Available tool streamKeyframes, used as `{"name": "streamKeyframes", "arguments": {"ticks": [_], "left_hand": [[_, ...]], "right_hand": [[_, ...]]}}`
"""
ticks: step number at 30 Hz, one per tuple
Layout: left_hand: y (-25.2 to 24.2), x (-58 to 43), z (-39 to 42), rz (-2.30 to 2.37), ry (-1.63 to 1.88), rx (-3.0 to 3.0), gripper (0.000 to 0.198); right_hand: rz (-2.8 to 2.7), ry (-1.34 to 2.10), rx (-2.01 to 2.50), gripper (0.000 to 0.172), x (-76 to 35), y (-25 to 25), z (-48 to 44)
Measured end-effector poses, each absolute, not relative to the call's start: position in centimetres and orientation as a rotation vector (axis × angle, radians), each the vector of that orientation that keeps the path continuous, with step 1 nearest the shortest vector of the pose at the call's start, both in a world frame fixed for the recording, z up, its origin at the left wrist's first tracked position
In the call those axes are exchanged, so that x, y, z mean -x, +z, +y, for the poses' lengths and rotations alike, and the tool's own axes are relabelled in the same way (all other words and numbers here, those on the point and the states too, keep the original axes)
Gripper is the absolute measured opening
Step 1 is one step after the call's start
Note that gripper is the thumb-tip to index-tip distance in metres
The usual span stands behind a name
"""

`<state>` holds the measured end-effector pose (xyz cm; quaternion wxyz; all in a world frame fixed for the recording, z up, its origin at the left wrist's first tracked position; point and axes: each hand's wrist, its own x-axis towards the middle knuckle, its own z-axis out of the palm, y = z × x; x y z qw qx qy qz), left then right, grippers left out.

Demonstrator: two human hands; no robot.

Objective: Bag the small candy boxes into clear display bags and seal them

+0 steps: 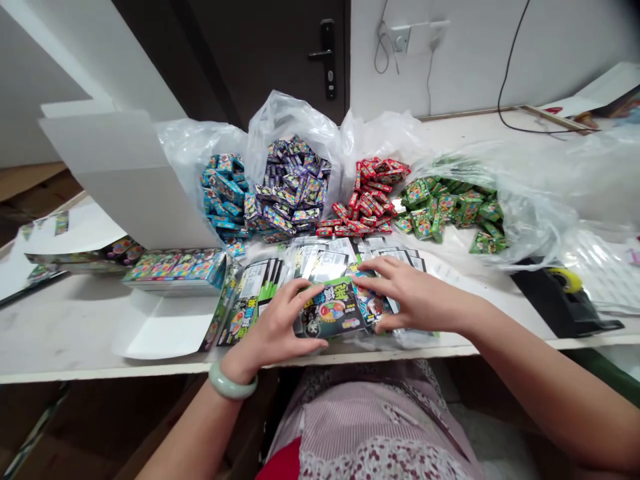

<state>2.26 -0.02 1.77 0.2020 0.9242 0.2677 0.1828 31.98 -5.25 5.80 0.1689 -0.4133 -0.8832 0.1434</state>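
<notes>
My left hand (pixel 277 327), with a pale green bangle on its wrist, grips the left edge of a small green printed packet (pixel 334 315) near the table's front edge. My right hand (pixel 411 297) holds the packet's right side with its fingers bent over it. The packet sits on top of a spread of flat packets (pixel 310 263) in clear sleeves. Behind them lie open plastic bags of small boxes: blue (pixel 223 193), purple (pixel 289 190), red (pixel 369 197) and green (pixel 450 207).
An open white carton (pixel 125 173) stands at the left, with a display box of colourful packets (pixel 175 267) in front of it. A black tape dispenser (pixel 563 297) sits at the right edge. Behind are a dark door (pixel 280 47), a wall socket and cables.
</notes>
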Motion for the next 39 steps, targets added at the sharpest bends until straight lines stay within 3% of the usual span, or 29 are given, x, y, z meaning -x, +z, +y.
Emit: {"name": "streamKeyframes", "arguments": {"ticks": [4, 9, 14, 18, 20, 23, 29, 34, 39], "left_hand": [[1.5, -2.8, -0.4, 0.742, 0.539, -2.525, 0.084], [1.2, -3.4, -1.0, 0.823, 0.652, -2.481, 0.083], [1.0, -3.9, -1.8, 0.941, 0.847, -2.595, 0.084], [1.9, -4.6, -2.8, 0.947, 0.952, -2.537, 0.086], [2.3, -5.3, -3.4, 0.933, 0.954, -2.300, 0.076], [1.9, -6.5, -4.4, 0.909, 1.021, -1.788, 0.051], [-0.9, -7.7, -5.9, 0.792, 0.995, -1.418, 0.059], [-1.6, -6.9, -6.6, 0.837, 0.933, -1.461, 0.053], [-1.6, -6.3, -6.6, 0.837, 0.892, -1.509, 0.043]], "right_hand": [[-2.515, 0.379, 1.180, 0.073, -31.3, 5.9, -4.8], [-2.271, 0.562, 1.146, 0.093, -30.5, 5.1, -5.0], [-1.780, 0.683, 1.392, 0.045, -28.6, 2.1, -7.2], [-1.539, 1.052, 1.263, 0.050, -27.3, 1.3, -8.3], [-1.428, 1.131, 1.190, 0.043, -27.2, 1.7, -8.3], [-1.294, 1.011, 1.162, 0.041, -27.2, 1.8, -8.3], [-1.040, 0.880, 1.243, 0.036, -26.0, -1.2, -9.9], [-1.031, 0.852, 1.246, 0.046, -25.3, -2.9, -11.6], [-1.319, 0.758, 1.330, 0.024, -26.1, -2.1, -12.0]]}}
